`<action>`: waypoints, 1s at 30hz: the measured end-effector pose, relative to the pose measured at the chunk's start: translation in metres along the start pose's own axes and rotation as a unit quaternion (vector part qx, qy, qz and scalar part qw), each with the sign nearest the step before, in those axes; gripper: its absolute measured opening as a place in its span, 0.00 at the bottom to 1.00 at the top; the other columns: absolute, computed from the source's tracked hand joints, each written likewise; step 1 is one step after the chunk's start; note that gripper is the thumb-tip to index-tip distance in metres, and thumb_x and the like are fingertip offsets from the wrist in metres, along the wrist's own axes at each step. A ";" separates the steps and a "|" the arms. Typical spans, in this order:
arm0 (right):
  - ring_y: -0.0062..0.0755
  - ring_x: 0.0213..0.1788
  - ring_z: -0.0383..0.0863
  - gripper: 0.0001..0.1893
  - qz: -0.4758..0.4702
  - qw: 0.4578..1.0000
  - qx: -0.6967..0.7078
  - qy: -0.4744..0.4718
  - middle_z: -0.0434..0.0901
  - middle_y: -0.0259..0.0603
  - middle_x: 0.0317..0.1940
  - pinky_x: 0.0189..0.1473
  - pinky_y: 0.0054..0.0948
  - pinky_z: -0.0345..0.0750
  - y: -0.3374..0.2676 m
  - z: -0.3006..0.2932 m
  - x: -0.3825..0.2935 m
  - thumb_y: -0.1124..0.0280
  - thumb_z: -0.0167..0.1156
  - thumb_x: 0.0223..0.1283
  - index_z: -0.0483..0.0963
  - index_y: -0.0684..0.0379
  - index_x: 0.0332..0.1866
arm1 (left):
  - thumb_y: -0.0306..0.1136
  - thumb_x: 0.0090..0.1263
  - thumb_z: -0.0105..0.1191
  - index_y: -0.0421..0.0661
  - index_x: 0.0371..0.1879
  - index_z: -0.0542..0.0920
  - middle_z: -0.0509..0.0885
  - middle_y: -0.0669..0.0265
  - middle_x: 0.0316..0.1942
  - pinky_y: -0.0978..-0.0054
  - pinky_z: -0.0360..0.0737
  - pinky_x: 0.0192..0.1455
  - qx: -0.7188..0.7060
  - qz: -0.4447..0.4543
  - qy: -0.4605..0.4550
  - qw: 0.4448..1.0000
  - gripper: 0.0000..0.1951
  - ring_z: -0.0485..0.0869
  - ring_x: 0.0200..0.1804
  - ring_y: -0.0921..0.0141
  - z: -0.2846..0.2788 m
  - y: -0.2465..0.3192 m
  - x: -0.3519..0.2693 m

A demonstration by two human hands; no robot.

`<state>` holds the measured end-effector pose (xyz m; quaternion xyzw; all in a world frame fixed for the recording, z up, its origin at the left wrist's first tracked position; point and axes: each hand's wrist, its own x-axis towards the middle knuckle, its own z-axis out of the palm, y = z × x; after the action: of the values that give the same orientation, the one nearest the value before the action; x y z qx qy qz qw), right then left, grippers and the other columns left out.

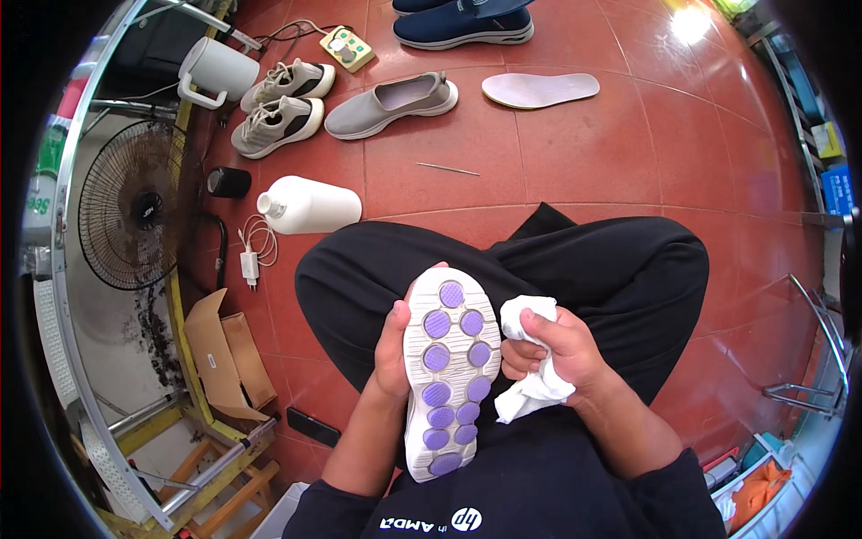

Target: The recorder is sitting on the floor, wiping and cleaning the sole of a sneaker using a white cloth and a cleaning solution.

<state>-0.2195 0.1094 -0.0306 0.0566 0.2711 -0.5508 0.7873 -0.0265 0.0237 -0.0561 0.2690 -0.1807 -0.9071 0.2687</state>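
Note:
A shoe [452, 370] with a white sole and round purple pads is held sole up over my lap. My left hand [396, 343] grips it from the side, thumb on the sole's edge. Bunched in my right hand [555, 354] is a white cloth [532, 397], close beside the sole. On the floor ahead lie a grey slip-on shoe [390, 106] and a loose pale insole [541, 91]. A thin metal rod [448, 169] lies nearer to me. The upper of the held shoe is hidden.
Left are a white bottle [313, 205], a black cylinder [229, 182], a charger [249, 266], a cardboard box [236, 364], a phone [313, 427] and a fan [138, 205]. Laced sneakers [279, 128], a power strip [347, 48] and navy shoes [465, 27] stand ahead. A bin [774, 498] is lower right.

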 end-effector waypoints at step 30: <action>0.17 0.19 0.60 0.14 -0.120 0.983 -0.120 0.067 0.63 0.28 0.16 0.26 0.24 0.61 -0.010 -0.004 -0.002 0.62 0.58 0.70 0.71 0.59 0.30 | 0.64 0.70 0.45 0.52 0.77 0.51 0.65 0.35 0.68 0.40 0.73 0.64 -0.111 -0.015 -0.020 0.994 0.42 0.73 0.65 0.42 0.008 0.006 0.001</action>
<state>-0.2302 0.1092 -0.0308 -0.0346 0.3924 -0.5994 0.6969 -0.0300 0.0197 -0.0474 0.2223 -0.0804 -0.9306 0.2794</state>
